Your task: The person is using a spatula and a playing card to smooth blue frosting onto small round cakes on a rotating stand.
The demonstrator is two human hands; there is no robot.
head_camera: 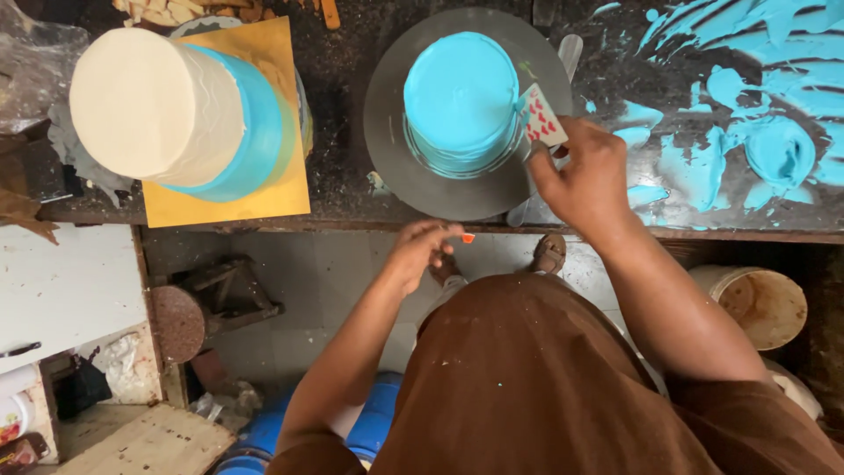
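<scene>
A thin playing card (542, 117) — judged light, flexible and easily smeared — is pinched at its lower edge by the right hand (585, 176), its side laid against the blue-iced cake (462, 101) on the grey turntable (387, 132). The left hand (422, 251) is loosely curled below the worktop (352, 207), perhaps pinching something small and orange. Counted: two cakes, one card, one turntable.

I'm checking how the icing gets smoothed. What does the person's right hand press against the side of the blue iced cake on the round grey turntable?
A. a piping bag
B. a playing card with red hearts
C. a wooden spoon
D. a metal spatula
B: the right hand holds a white playing card with red hearts against the side of the blue iced cake.
</scene>
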